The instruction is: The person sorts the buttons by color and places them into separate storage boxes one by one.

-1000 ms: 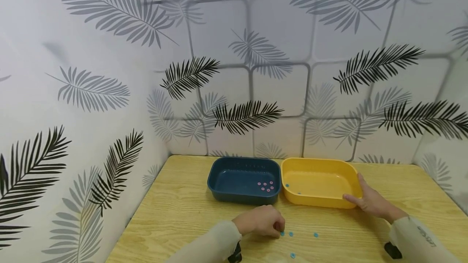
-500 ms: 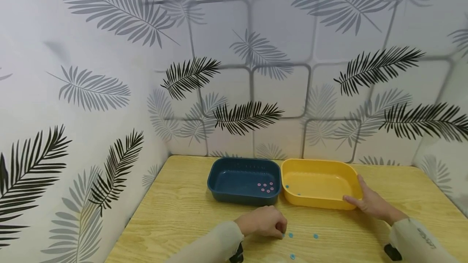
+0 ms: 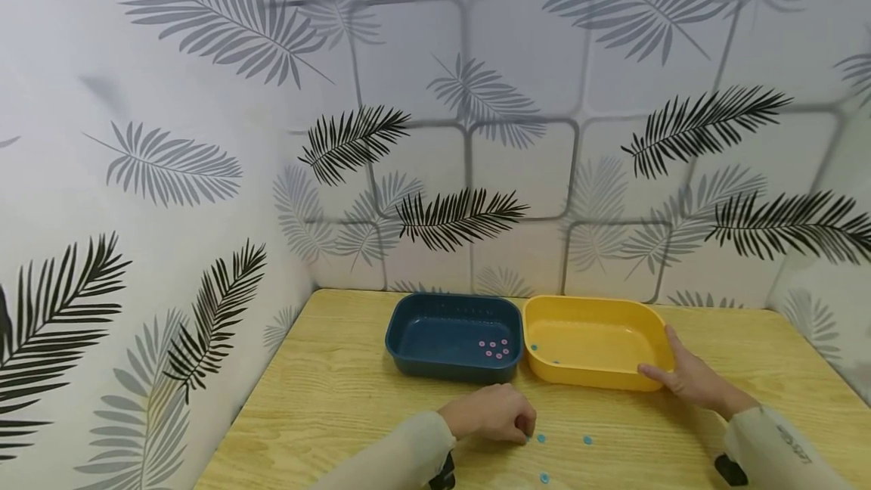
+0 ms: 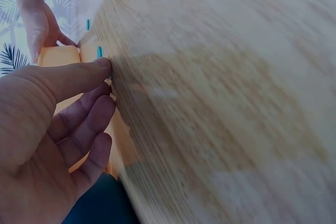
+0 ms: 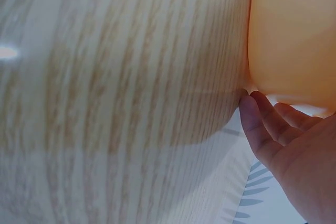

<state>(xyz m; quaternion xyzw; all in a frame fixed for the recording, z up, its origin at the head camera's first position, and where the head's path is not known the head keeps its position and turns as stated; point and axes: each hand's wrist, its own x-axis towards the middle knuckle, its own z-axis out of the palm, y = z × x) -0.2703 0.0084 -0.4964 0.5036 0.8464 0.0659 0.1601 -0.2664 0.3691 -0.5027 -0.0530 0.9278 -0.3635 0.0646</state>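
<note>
My left hand (image 3: 491, 414) is low over the table in front of the tubs. Its thumb and index finger pinch a small round blue button at the tabletop; only a sliver of the button shows. Close beside it lies another blue button (image 3: 541, 438), with one (image 3: 588, 440) farther right and one (image 3: 544, 478) nearer me. My right hand (image 3: 697, 376) holds the right front corner of the yellow plastic tub (image 3: 599, 378), thumb along the front and fingers at the right end. In the right wrist view the fingertips (image 5: 252, 111) touch the tub's lower edge.
A dark blue tub (image 3: 435, 370) stands against the yellow tub's left side, with several pink buttons (image 3: 499, 356) inside. Two blue buttons (image 3: 534, 348) are in the yellow tub. Behind the wooden table (image 3: 327, 399) rises a leaf-patterned wall (image 3: 422, 172).
My left hand has shifted slightly right onto the nearest blue button, which its fingertips now mostly cover. The right hand and both tubs have stayed put.
</note>
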